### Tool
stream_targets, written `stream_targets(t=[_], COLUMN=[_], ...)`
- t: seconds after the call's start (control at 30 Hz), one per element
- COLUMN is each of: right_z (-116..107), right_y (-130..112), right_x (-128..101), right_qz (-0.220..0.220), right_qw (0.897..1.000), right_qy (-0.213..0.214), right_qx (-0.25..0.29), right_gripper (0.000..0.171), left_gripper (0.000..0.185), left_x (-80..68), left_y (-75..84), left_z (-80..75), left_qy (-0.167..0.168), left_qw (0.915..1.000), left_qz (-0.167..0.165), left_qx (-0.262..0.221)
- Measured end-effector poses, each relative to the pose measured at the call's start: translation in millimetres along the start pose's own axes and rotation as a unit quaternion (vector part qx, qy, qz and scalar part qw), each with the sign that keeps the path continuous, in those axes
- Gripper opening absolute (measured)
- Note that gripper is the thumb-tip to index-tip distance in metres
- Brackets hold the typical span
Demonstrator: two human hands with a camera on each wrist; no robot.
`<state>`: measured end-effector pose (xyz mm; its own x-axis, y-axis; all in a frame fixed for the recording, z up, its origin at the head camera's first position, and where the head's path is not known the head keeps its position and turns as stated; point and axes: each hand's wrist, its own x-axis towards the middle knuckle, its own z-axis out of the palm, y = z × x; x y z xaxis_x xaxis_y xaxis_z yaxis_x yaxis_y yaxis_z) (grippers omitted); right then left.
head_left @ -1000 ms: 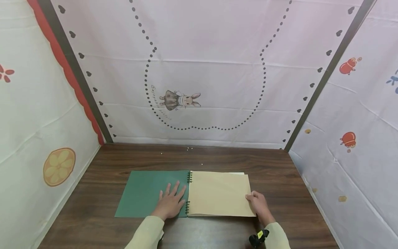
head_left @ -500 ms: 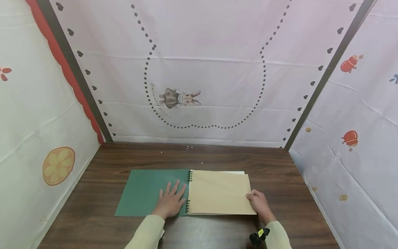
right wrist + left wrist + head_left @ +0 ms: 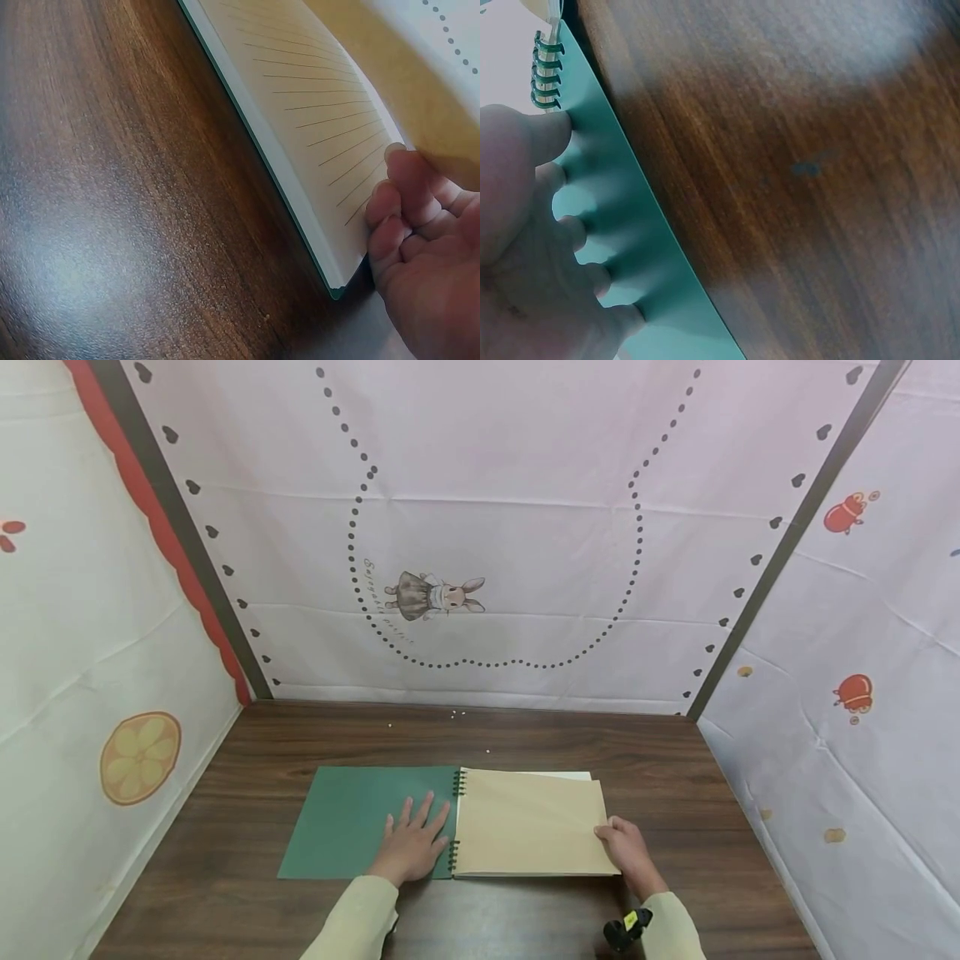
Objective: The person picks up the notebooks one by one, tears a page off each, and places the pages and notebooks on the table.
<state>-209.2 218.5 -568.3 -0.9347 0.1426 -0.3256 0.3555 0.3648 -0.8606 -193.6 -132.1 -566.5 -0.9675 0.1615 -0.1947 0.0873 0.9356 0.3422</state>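
Note:
A spiral notebook lies open on the table, its green cover (image 3: 345,818) folded out to the left. On its right side a tan sheet (image 3: 532,822) covers most of the white pages, slightly askew. My left hand (image 3: 411,847) presses flat on the green cover beside the spiral binding (image 3: 547,71), fingers spread. With thumb and curled fingers, my right hand (image 3: 628,852) pinches the right edge of the tan sheet. In the right wrist view this sheet is raised, and a lined white page (image 3: 315,112) shows beneath it.
The notebook rests on a dark wood-grain table (image 3: 480,910). A few tiny white specks lie near the table's back edge. Printed white cloth walls (image 3: 510,552) enclose the back and both sides. A small black device (image 3: 626,931) sits at the right wrist.
Both hands keep their places on the notebook. The tan sheet's lower edge has risen very slightly in the head view, and the whole view has shifted a little.

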Motion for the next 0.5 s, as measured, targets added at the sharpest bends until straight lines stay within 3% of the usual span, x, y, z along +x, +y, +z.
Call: stream_targets(t=[0.5], right_z=[0.7], right_y=[1.3], right_x=[0.6], right_qz=[-0.002], right_qw=[1.000], right_qy=[0.003], right_qx=[-0.002], right_gripper=[0.027], left_gripper=[0.055], left_x=[0.0], left_y=[0.9], left_z=[-0.9], left_qy=[0.000], left_qw=[1.0000], left_qz=[-0.006], left_qx=[0.003])
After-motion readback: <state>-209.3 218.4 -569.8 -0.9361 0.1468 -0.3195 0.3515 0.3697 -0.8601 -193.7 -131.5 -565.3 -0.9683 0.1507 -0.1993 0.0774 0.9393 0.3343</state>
